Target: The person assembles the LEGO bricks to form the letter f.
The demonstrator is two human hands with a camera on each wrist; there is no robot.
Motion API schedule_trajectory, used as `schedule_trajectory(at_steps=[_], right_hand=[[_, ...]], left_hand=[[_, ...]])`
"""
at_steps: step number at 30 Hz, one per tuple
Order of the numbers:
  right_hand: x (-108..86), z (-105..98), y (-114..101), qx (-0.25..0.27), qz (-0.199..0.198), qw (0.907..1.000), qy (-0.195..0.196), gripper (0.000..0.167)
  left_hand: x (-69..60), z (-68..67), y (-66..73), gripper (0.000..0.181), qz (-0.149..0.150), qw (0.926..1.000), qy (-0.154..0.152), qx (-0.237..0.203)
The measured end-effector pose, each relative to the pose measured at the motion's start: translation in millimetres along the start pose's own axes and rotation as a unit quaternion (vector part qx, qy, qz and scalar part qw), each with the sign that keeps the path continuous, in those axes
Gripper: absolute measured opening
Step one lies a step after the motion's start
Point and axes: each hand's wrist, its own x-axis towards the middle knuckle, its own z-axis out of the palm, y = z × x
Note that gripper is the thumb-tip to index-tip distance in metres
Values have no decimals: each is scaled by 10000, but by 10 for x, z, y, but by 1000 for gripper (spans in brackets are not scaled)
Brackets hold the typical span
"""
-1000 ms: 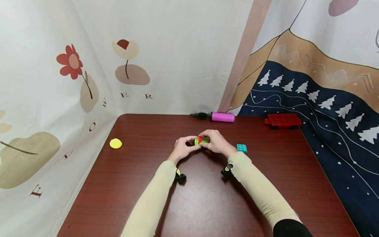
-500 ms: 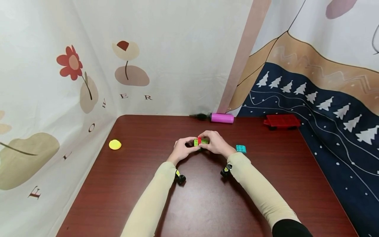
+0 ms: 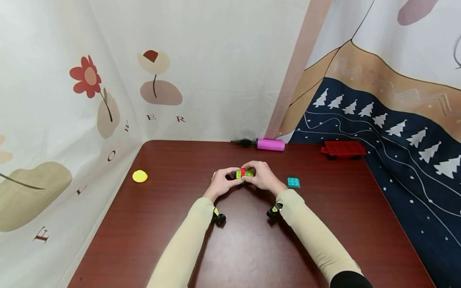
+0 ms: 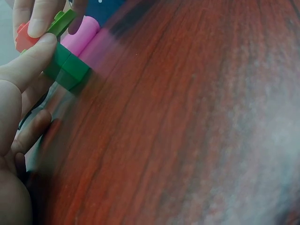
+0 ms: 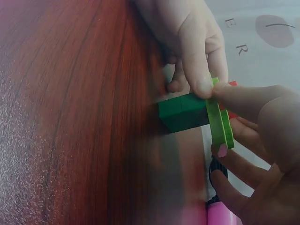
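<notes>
A small stack of toy building bricks stands between the two hands. In the right wrist view it shows stacked dark green bricks under a lime green brick, with a red brick on top. My left hand pinches the lime green brick's left end between thumb and forefinger. From the other side my right hand has its thumb and forefinger at the red brick, which they partly cover. In the left wrist view, the dark green bricks reach down close to the tabletop.
A turquoise brick lies just right of the right wrist. A yellow round object is at the table's left edge. Along the back lie a pink cylinder with a dark tip and a red wheeled toy wagon. Printed cloth hangs behind.
Both hands stay at the bricks in nearly the same place. The right wrist and fingers have shifted very slightly, and a little more of the lime green brick shows.
</notes>
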Motion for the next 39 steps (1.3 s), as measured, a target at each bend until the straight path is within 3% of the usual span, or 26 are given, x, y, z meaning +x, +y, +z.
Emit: schedule_trajectory(at_steps=[12,19,27,39], right_hand=[[-51,0,0,40,121,9999,-115,38],[-128,-136,31,128,307,9993,-187,46],[-347,-396,270,-208,584,9981,29,47],[-784,-782,580,-473,1029,9935,-127,49]], left_hand=[[-13,7,6,41,17,10000,27,72],[-11,5,13,41,-65,10000,12,-2],[-6,13,5,47,-259,9997,-38,25],[-9,20,2,49,-271,9996,-73,53]])
